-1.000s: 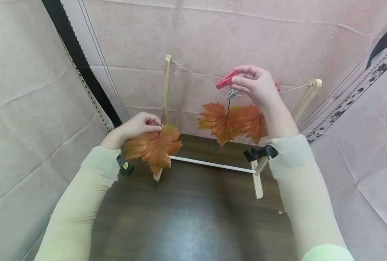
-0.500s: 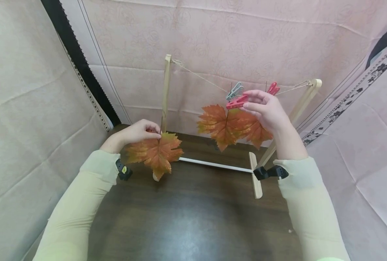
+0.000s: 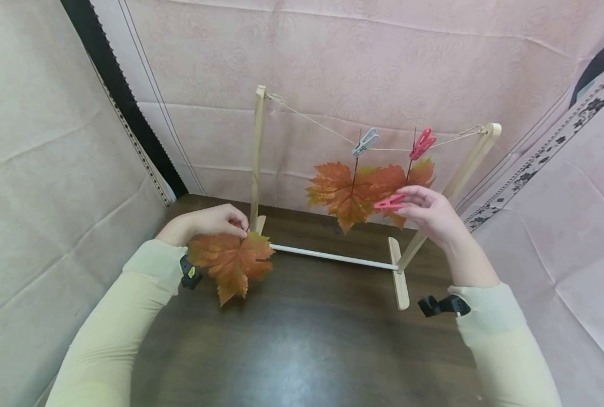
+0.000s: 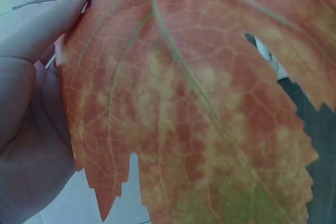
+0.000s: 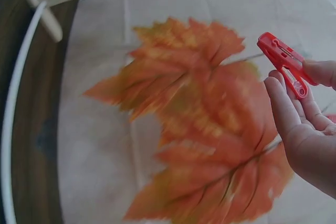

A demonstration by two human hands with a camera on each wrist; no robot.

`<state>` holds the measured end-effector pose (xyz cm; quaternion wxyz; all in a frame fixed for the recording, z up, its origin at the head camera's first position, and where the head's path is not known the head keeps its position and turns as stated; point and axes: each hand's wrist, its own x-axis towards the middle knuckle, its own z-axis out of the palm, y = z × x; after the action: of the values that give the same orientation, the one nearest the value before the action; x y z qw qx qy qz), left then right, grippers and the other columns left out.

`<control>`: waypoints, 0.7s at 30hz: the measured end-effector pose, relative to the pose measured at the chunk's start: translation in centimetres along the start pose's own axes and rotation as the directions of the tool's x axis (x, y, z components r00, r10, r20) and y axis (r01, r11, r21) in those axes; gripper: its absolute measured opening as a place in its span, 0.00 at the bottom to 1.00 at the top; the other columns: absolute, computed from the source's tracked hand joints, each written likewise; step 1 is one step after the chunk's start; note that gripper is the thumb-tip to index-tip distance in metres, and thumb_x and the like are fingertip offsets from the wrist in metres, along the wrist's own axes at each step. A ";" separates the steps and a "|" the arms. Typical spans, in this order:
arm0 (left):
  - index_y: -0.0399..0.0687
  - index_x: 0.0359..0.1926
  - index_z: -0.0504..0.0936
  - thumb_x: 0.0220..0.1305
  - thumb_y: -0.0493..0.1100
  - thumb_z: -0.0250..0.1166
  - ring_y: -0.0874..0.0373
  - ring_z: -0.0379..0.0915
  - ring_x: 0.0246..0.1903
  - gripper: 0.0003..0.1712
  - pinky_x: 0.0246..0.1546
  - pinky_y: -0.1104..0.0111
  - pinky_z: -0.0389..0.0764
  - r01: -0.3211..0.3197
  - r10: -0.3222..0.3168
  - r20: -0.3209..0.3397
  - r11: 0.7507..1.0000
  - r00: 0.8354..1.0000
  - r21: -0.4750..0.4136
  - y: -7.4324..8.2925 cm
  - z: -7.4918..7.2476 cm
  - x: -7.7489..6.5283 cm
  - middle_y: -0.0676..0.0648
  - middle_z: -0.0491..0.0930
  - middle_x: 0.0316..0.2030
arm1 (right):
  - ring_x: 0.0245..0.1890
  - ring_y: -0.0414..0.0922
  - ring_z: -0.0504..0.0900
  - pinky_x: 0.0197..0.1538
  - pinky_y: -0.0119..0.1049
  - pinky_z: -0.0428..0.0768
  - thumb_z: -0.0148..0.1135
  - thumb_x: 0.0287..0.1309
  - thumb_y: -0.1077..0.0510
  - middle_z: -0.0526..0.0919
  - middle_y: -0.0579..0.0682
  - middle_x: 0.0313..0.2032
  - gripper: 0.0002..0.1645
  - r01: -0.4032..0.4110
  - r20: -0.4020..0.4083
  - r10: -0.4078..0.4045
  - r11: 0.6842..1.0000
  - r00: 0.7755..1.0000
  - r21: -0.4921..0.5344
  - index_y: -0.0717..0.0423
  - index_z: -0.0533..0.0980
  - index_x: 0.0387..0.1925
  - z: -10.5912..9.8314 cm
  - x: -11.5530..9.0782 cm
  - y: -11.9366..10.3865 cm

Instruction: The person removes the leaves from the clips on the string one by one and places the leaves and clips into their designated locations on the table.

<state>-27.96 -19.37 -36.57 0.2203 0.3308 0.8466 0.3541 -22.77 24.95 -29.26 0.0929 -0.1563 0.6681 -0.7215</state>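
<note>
My left hand point(image 3: 220, 220) pinches the thin stem of an orange artificial maple leaf point(image 3: 233, 263), which hangs low beside the rack's left post. The left wrist view shows the thumb on the stem and the leaf point(image 4: 184, 98) filling most of the picture. Between thumb and fingers my right hand point(image 3: 429, 217) holds a red clothespin point(image 3: 389, 202), seen closer as a red clothespin point(image 5: 283, 64) in the right wrist view. Behind it, two more maple leaves hang by their stems from a string point(image 3: 312, 120), one under a grey-blue clothespin point(image 3: 365, 142), the other under a red clothespin point(image 3: 422, 144).
The string is tied between a left wooden post point(image 3: 258, 158) and a right wooden post point(image 3: 470, 167). A white rod point(image 3: 332, 256) joins the posts low down, above the dark wooden table point(image 3: 292, 339). Pale pink cloth point(image 3: 383, 62) closes off the back and sides.
My right hand has come down and slightly right from the string with the red clothespin. The left hand has lowered its leaf. The two hanging leaves stay on the string.
</note>
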 end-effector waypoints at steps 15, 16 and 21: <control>0.32 0.27 0.77 0.60 0.33 0.60 0.66 0.63 0.23 0.07 0.27 0.75 0.67 0.041 -0.028 0.214 0.998 0.977 -0.056 -2.7 3.6 0.4 0.56 0.70 0.21 | 0.41 0.38 0.83 0.48 0.27 0.78 0.46 0.58 0.78 0.85 0.46 0.39 0.23 -0.113 0.040 0.110 0.988 0.993 0.104 0.53 0.77 0.43 -5.8 -6.1 8.7; 0.31 0.27 0.77 0.60 0.33 0.60 0.67 0.62 0.22 0.07 0.27 0.75 0.67 0.041 -0.026 0.228 0.997 0.973 -0.061 -2.9 3.9 0.5 0.56 0.70 0.21 | 0.41 0.39 0.84 0.48 0.27 0.78 0.45 0.58 0.78 0.85 0.47 0.39 0.23 -0.118 0.041 0.114 0.985 0.993 0.123 0.54 0.77 0.44 -6.1 -6.5 9.4; 0.29 0.28 0.76 0.59 0.31 0.60 0.67 0.62 0.23 0.06 0.29 0.76 0.68 0.056 -0.035 0.279 0.996 0.960 -0.068 -4.3 5.5 0.9 0.55 0.71 0.22 | 0.42 0.38 0.83 0.48 0.27 0.78 0.44 0.59 0.78 0.84 0.46 0.40 0.23 -0.143 0.029 0.140 0.976 0.990 0.164 0.54 0.76 0.44 -7.3 -8.3 12.6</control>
<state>-26.96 -18.48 -43.54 0.3571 0.3492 0.8008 0.3305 -18.57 33.50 -43.08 0.1627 -0.1062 0.6143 -0.7648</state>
